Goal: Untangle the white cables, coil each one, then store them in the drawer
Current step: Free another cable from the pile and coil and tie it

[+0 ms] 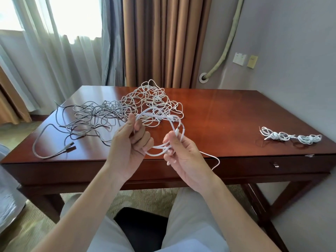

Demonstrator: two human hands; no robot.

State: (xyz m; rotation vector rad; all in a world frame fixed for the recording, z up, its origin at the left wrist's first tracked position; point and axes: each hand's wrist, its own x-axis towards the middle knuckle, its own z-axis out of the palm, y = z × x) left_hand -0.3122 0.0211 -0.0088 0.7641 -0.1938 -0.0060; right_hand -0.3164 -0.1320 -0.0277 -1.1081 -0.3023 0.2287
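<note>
I hold a loosely looped white cable (158, 116) above the desk's front edge. My left hand (130, 142) pinches the loops at their left side between thumb and fingers. My right hand (179, 153) grips the loops on the right, near two connector ends, and a loose tail (214, 160) hangs below it. Behind my hands a big tangle of white cables (151, 99) lies on the desk (227, 113). Two coiled white cables (291, 138) lie at the desk's right. The drawer (276, 165) in the desk front is closed, with a small metal handle.
Grey and dark cables (81, 119) sprawl over the desk's left half, with connector ends near the front left edge. Curtains hang behind the desk, and a wall with sockets (239, 58) stands at the right. My knees and a dark seat are below the desk.
</note>
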